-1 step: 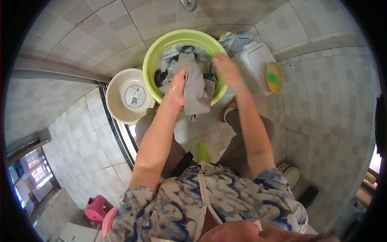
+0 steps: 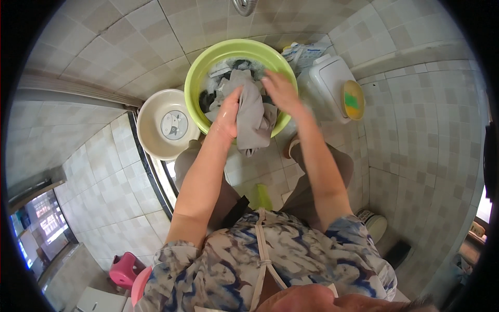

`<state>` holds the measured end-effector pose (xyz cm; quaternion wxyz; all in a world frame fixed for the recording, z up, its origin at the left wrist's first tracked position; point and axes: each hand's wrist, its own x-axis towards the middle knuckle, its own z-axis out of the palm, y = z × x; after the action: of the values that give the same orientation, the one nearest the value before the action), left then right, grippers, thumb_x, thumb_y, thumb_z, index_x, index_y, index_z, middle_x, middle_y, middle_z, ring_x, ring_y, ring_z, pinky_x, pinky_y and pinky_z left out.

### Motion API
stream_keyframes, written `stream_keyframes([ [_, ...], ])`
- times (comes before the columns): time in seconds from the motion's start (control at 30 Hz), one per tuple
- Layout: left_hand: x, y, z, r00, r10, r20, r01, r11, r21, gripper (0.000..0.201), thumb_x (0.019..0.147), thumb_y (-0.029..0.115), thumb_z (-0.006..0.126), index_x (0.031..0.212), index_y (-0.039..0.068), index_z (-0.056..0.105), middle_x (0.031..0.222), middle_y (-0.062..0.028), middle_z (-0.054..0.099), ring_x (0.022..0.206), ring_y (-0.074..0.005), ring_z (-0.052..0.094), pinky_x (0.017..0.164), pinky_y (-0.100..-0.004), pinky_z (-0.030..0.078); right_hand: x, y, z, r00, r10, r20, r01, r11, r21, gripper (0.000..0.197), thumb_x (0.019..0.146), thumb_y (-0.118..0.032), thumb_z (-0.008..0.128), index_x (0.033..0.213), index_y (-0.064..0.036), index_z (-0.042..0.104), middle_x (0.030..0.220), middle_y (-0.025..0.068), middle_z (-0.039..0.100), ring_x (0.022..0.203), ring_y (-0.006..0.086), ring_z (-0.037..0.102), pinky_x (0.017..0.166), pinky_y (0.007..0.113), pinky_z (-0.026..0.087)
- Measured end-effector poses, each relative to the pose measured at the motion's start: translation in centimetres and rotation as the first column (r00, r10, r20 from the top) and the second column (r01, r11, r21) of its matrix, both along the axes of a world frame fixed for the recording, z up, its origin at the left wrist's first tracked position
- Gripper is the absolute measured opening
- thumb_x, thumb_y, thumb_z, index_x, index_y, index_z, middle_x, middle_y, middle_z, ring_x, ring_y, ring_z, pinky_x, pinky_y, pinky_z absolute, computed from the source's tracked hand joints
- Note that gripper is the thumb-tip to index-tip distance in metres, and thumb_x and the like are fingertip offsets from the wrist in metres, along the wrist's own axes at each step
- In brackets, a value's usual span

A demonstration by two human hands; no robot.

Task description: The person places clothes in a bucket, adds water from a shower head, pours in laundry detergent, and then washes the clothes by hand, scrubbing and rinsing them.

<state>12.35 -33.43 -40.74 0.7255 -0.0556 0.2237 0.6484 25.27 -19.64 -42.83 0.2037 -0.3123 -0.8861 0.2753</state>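
A wet grey garment hangs over the near rim of a lime-green basin. My left hand grips the garment's left side, with the fingers partly hidden by the cloth. Over the basin's right part hovers my right hand, its fingers stretched out toward the garment and seemingly just apart from it. Behind the cloth, dark and grey clothes lie in sudsy water.
At the left, a cream basin with a cartoon cow stands against the green one. To the right are a white lidded bin, a yellow dish with a green sponge, and plastic packages. A metal hose hangs above.
My right hand has moved left, from the basin's right rim toward the grey garment. My left hand keeps its hold in the same place.
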Motion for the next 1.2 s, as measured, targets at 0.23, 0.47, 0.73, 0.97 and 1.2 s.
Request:
stream_keyframes([
  [0.23,-1.5,-3.4,0.3,0.999,0.048,0.001,-0.047,0.998,-0.049,0.032,0.093,0.030,0.043,0.106,0.005,0.059,0.096,-0.0078,0.064,0.084,-0.0196,0.062,0.078,-0.0344,0.052,-1.9,-6.8,0.3,0.980,-0.067,-0.186,-0.154,0.329,-0.932,0.042,0.094,-0.035,0.048,0.115,0.0004,0.055,0.103,0.0074,0.060,0.091,0.0148,0.054,0.082,0.029,0.044],
  [0.47,-2.7,-6.1,1.4,1.000,0.016,-0.010,-0.016,1.000,0.007,0.031,0.092,0.032,0.047,0.102,0.006,0.060,0.093,-0.0060,0.064,0.083,-0.0182,0.061,0.075,-0.0328,0.052,-4.9,-8.5,1.1,0.946,0.044,-0.321,-0.232,0.782,-0.578,0.032,0.093,-0.017,0.052,0.120,-0.0005,0.050,0.105,0.0060,0.058,0.092,0.0148,0.054,0.081,0.030,0.045],
  [0.73,-4.8,-7.6,2.6,0.991,-0.011,0.135,-0.008,0.990,0.140,0.036,0.092,0.037,0.048,0.106,0.006,0.059,0.098,-0.0069,0.064,0.087,-0.0201,0.062,0.080,-0.0342,0.051,-6.0,-9.9,-4.3,0.857,-0.481,-0.184,-0.092,0.209,-0.974,0.030,0.092,-0.032,0.050,0.099,-0.0060,0.063,0.092,0.0036,0.060,0.084,0.0116,0.053,0.077,0.027,0.045],
  [0.97,-6.7,-8.1,1.3,0.983,0.083,-0.162,-0.099,0.991,-0.095,0.034,0.089,0.030,0.057,0.110,0.003,0.059,0.103,-0.0104,0.063,0.090,-0.0223,0.061,0.082,-0.0356,0.050,-4.9,-7.5,5.5,0.790,-0.364,-0.493,-0.033,0.778,-0.627,0.036,0.097,-0.028,0.040,0.109,-0.0009,0.060,0.100,0.0039,0.062,0.089,0.0136,0.056,0.083,0.028,0.045],
  [1.2,-6.8,-8.0,0.7,0.787,0.178,-0.591,-0.414,0.863,-0.291,0.033,0.092,0.038,0.052,0.082,0.007,0.059,0.079,-0.0032,0.062,0.068,-0.0154,0.056,0.060,-0.0334,0.046,-9.9,-20.4,6.9,0.923,0.239,-0.300,-0.276,0.957,-0.086,0.008,0.078,-0.009,0.058,0.083,-0.0030,0.055,0.078,0.0125,0.055,0.083,0.0290,0.056,0.076,0.034,0.044],
])
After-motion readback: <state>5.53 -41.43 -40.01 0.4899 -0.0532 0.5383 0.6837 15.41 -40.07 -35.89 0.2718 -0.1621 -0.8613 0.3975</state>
